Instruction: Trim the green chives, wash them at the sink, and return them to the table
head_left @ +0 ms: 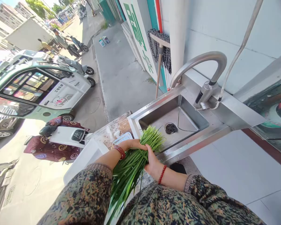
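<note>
A thick bundle of green garlic chives [131, 170] is gripped by both hands at the near left corner of the steel sink [152, 117]. My left hand [134, 144] wraps over the bundle from the left. On the other side, my right hand [152, 162] closes round it, its thumb meeting the left one on top. The pale cut ends point over the basin, and the long leaves hang down toward my body. Most of my fingers are hidden behind the chives.
A curved faucet [201, 59] rises at the sink's back right, and a drain [170, 128] sits in the basin. Left of the sink are a light blue item [123, 137] and a white plastic tub [89, 159]. A mop [159, 53] leans against the wall; scooters and a three-wheeler [44, 93] stand outside.
</note>
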`<state>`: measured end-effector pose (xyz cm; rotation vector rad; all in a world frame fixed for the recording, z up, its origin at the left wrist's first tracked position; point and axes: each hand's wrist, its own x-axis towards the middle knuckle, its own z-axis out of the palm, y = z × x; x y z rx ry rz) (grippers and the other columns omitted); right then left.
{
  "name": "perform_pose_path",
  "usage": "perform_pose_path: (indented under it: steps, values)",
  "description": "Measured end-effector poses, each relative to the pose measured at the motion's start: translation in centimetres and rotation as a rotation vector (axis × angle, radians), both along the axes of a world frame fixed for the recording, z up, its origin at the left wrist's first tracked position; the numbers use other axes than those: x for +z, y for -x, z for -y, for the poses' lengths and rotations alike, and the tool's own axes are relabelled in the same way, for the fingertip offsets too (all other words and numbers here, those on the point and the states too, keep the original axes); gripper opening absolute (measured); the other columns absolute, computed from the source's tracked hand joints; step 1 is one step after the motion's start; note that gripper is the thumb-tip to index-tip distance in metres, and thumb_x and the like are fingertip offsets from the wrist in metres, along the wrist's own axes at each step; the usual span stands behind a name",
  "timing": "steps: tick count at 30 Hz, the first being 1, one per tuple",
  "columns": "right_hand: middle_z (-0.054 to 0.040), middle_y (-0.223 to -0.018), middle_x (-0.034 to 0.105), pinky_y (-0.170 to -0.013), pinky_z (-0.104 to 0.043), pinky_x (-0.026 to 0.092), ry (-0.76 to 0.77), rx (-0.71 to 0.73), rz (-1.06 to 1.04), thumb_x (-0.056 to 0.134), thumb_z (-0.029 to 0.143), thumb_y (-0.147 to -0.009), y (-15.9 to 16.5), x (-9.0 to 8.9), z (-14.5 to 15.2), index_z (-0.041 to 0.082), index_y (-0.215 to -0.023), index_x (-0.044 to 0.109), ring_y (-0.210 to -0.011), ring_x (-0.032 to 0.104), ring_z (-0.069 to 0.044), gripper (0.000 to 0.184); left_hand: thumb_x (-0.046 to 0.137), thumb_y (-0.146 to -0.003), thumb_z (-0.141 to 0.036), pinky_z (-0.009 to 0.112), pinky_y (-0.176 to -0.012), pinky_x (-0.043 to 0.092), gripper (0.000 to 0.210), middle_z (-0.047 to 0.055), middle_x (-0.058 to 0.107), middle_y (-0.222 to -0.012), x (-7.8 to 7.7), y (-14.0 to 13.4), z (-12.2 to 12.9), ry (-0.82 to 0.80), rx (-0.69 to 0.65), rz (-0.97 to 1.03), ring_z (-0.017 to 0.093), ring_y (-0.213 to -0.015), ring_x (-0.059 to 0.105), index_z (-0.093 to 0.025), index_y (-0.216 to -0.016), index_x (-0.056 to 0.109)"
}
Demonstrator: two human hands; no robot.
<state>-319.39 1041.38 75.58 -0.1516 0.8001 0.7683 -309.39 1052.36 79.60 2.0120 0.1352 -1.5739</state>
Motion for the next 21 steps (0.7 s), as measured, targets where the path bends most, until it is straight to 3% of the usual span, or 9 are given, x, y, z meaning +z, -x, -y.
perform_pose_path:
  steps: [6,12,18,21]
  values:
    - [-0.0037,-0.08,0.077,-0.075,-0.036,0.06,0.001,-0.063,-0.004,0.06,0.049,-0.087,-0.5,0.2,0.2,0.017,-0.105,0.069,-0.076,0.074,-0.021,0.037,0.08,-0.058,-0.054,0.038,-0.094,0.053,0.08,0.009,0.073,-0.115,-0.5,-0.3,-1.0,0.028,-0.034,0.249,0.031,-0.109,0.065,-0.016,-0.125,0.058]
    - [-0.0068,-0.08,0.077,-0.073,-0.038,0.06,-0.033,0.074,-0.094,0.061,0.051,-0.086,-0.3,0.0,0.0,0.015,-0.098,0.069,-0.075,0.074,-0.022,0.039,0.077,-0.062,-0.055,0.038,-0.084,0.057,0.07,0.008,0.075,-0.105,-1.8,1.4,-1.7,0.087,0.182,-0.03,0.029,-0.096,0.07,-0.016,-0.118,0.061]
    - [-0.0044,-0.083,0.078,-0.076,-0.039,0.06,0.122,0.018,0.017,0.066,0.043,-0.082,-0.1,0.6,1.2,0.019,-0.101,0.071,-0.078,0.074,-0.024,0.032,0.084,-0.054,-0.051,0.042,-0.1,0.05,0.091,0.012,0.07,-0.121,-0.9,1.5,-1.1,0.027,0.087,0.343,0.032,-0.11,0.065,-0.015,-0.133,0.053]
    - [-0.0032,-0.084,0.079,-0.075,-0.038,0.061,0.205,0.071,0.022,0.066,0.04,-0.081,0.2,-0.1,1.5,0.021,-0.099,0.072,-0.079,0.075,-0.024,0.027,0.084,-0.054,-0.05,0.042,-0.098,0.051,0.087,0.01,0.072,-0.116,-1.9,2.6,-1.3,0.085,0.15,0.334,0.032,-0.109,0.066,-0.015,-0.129,0.057]
